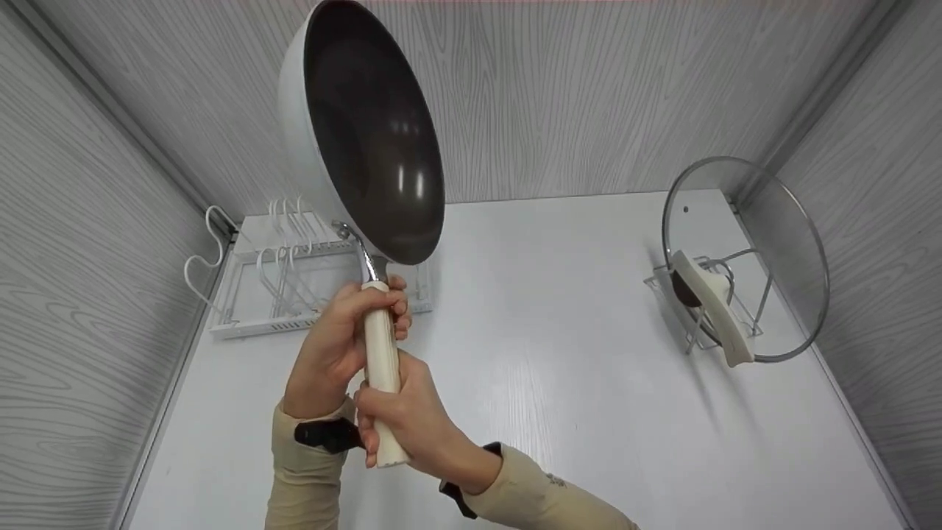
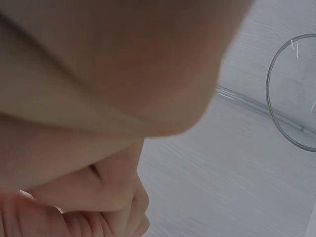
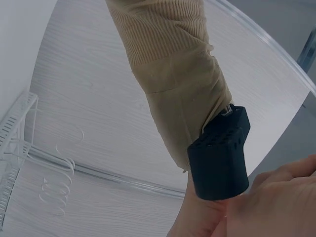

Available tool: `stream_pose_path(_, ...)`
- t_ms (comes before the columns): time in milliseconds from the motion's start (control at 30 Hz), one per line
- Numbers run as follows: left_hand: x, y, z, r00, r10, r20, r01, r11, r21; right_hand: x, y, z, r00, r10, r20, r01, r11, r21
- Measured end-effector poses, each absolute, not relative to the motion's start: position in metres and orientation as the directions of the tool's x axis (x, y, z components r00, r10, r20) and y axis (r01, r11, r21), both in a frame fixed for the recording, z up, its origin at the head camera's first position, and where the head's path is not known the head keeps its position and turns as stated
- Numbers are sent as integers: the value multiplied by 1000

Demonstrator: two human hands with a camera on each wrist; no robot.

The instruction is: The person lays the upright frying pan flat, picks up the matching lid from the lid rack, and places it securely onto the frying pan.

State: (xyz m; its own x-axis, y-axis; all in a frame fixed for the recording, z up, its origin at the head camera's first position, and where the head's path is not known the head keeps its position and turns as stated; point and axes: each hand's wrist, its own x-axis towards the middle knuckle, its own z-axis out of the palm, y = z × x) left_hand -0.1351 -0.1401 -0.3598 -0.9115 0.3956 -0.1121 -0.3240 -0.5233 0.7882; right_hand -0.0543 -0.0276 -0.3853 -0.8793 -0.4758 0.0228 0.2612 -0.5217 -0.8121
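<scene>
A deep frying pan (image 1: 375,140) with a white outside and dark brown inside is held up, tilted, at the upper left of the head view. Its cream handle (image 1: 381,346) points down toward the person. Near the metal neck, my left hand (image 1: 342,342) grips the upper part of that handle, thumb across it. Lower down, my right hand (image 1: 412,416) wraps the handle close to its end. In the left wrist view, blurred fingers (image 2: 113,182) of the left hand fill much of the picture.
Behind the pan on the left stands a white wire rack (image 1: 257,324) with curved dividers. A round glass lid (image 1: 780,213) with a cream handle leans in a small metal stand (image 1: 692,338) at the right. Grey wood-grain walls surround the white tabletop (image 1: 530,353).
</scene>
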Motion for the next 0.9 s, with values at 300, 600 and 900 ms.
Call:
stream_pose_path(300, -133, -132, -363, -907, 418, -55, -334, -632, 699, -57, -27, -389, -882, -469, 50, 232, -524, -820)
stream_pose_path(600, -133, -127, -367, -900, 435, -32, -378, -741, 555, -60, -24, -390, -876, -477, 66, 213, -507, -835)
stream_pose_path(900, -138, -128, -372, -882, 471, -30, -433, -782, 447, -66, -19, -390, -850, -524, 62, 231, -476, -849)
